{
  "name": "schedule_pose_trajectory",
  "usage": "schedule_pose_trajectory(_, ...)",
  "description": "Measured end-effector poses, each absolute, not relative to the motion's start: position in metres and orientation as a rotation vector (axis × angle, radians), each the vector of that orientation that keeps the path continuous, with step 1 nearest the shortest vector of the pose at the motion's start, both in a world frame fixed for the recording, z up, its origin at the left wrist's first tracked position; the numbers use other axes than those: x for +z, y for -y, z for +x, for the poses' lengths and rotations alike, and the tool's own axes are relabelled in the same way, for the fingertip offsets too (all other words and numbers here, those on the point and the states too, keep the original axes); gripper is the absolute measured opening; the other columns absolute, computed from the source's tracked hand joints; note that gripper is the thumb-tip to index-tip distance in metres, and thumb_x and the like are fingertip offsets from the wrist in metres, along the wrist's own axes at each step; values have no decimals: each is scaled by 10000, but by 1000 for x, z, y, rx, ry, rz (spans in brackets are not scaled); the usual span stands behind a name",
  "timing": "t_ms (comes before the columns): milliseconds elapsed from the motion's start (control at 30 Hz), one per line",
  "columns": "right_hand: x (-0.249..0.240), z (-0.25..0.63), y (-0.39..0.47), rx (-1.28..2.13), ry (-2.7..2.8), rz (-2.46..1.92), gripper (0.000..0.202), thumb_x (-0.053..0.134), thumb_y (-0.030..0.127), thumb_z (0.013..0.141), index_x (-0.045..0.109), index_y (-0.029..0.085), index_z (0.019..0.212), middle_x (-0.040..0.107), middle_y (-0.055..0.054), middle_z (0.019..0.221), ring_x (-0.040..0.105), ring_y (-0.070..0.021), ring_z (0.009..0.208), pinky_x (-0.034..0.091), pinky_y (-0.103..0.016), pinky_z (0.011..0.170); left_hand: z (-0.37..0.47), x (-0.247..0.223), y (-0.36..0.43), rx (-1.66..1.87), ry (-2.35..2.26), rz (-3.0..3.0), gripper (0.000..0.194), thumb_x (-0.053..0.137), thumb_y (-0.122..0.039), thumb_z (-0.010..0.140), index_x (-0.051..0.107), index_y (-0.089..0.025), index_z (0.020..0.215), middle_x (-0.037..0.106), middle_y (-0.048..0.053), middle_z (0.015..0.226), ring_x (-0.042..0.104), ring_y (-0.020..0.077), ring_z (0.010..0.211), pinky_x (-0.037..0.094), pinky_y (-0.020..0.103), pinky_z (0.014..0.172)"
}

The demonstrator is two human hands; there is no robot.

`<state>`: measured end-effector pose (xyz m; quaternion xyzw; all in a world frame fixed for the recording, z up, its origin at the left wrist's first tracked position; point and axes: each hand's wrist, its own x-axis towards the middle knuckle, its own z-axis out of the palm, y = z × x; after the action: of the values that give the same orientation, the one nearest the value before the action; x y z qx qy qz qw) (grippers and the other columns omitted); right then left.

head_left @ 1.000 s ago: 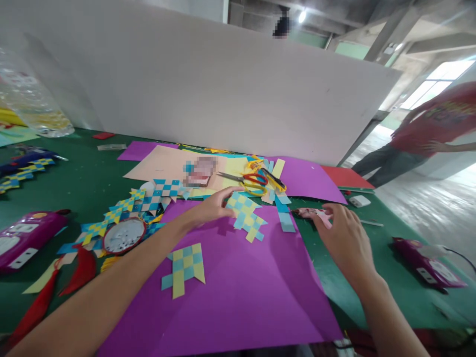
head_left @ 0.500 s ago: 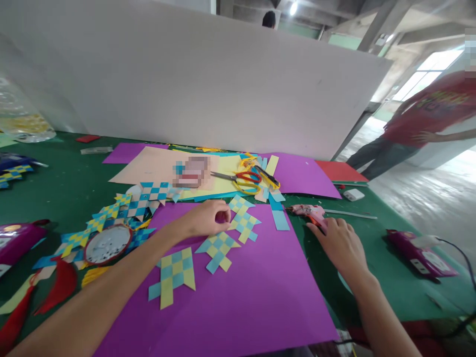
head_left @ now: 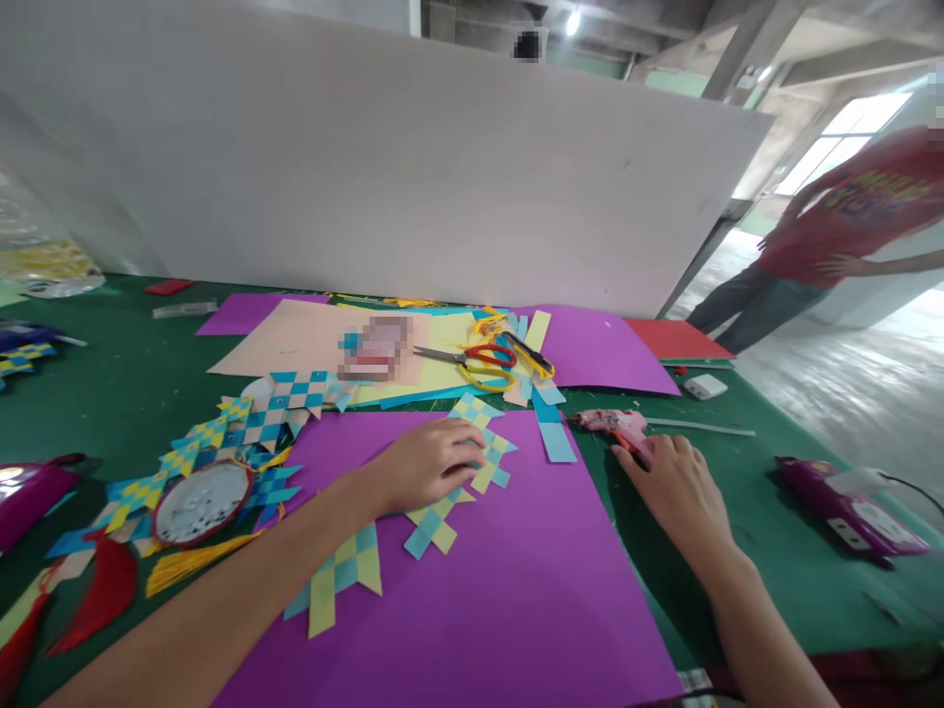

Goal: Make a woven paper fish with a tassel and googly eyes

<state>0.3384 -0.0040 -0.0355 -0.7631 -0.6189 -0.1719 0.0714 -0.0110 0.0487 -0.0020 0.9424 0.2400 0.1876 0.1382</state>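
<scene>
My left hand (head_left: 435, 464) reaches over the purple sheet (head_left: 516, 600) with its fingers bent and a gap between thumb and forefinger. Its fingertips lie over a blue-and-yellow woven paper fish (head_left: 501, 447); whether they touch it is hard to see. Beneath the palm another woven fish (head_left: 432, 526) shows in part, and a third woven piece (head_left: 346, 565) is half hidden by my forearm. At the sheet's right edge, my right hand (head_left: 675, 497) closes around the handle of a pink hot glue gun (head_left: 616, 423), which rests on the green table with a glue stick (head_left: 704, 427) poking out behind.
Scissors (head_left: 472, 362) and a yellow cutter (head_left: 531, 356) lie on coloured paper at the back. To the left are woven fish ornaments (head_left: 213, 438), a round dish (head_left: 203, 503) and red tassels (head_left: 99, 595). A purple power strip (head_left: 848, 511) sits right. A person (head_left: 848, 216) stands beyond the table.
My left hand has moved slightly right and down, from a pinched shape to fingers stretched over the woven fish. My right hand stays on the glue gun. The view has shifted a little.
</scene>
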Motion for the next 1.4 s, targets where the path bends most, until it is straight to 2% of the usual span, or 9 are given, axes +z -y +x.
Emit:
schedule_pose_trajectory(167, -35, 338, 4, -533, 1864, -2292, 393, 511, 508, 890, 570, 121, 929, 590, -135, 894, 556, -291, 877, 428, -368, 795, 1, 4, -42, 387, -679, 2848, 307, 538, -136, 901, 645, -254, 1164, 592, 77, 1241, 536, 229, 1158, 432, 390, 993)
schedule_pose_trajectory(300, -35, 336, 4, -514, 1836, -2312, 407, 528, 509, 883, 575, 111, 956, 593, -139, 921, 561, -297, 898, 435, -368, 794, 5, 6, -39, 244, -662, 2948, 544, 647, -154, 845, 501, -303, 1348, 519, 91, 1362, 458, 280, 1257, 386, 465, 1038)
schedule_pose_trajectory(400, -33, 335, 4, -483, 1828, -2322, 406, 540, 500, 877, 581, 105, 958, 600, -140, 921, 568, -297, 900, 439, -372, 806, 3, 5, -38, 343, -727, 2851, 557, 543, -122, 895, 417, -285, 1412, 533, 84, 1341, 493, 229, 1225, 418, 392, 1015)
schedule_pose_trajectory(500, -29, 333, 5, -455, 1769, -2325, 376, 558, 479, 863, 589, 112, 938, 618, -141, 918, 573, -303, 915, 444, -378, 805, -3, 5, -42, 500, -830, 2738, 438, 450, -124, 936, 489, -238, 1357, 590, 72, 1266, 560, 190, 1137, 459, 333, 958)
schedule_pose_trajectory(667, -15, 322, 9, -399, 1636, -2269, 382, 568, 479, 849, 562, 143, 1031, 657, -110, 911, 612, -295, 872, 449, -363, 703, -11, 4, -51, 636, -890, 2761, 236, 493, -228, 952, 664, -193, 1110, 666, 64, 1140, 586, 212, 1092, 456, 363, 957)
schedule_pose_trajectory(800, -4, 299, 17, -358, 1713, -2137, 364, 565, 488, 856, 540, 189, 1062, 670, -56, 869, 642, -262, 790, 430, -322, 617, -13, -4, -55, 611, -823, 2770, 229, 484, -250, 966, 695, -190, 1034, 680, 60, 1096, 621, 189, 1016, 480, 330, 898)
schedule_pose_trajectory(967, 2, 271, 25, -442, 1927, -1891, 349, 534, 452, 888, 541, 169, 1092, 680, -82, 974, 649, -261, 861, 464, -331, 685, -12, -7, -55, 566, -834, 2761, 214, 502, -229, 956, 697, -185, 1031, 673, 61, 1098, 614, 194, 1017, 472, 331, 900)
schedule_pose_trajectory(1400, 4, 255, 30, -528, 2110, -1650, 369, 457, 418, 942, 563, 125, 1139, 673, -101, 938, 631, -247, 817, 489, -355, 713, -12, -10, -55, 618, -803, 2749, 218, 488, -229, 958, 694, -192, 1021, 668, 58, 1078, 611, 179, 1002, 467, 301, 878)
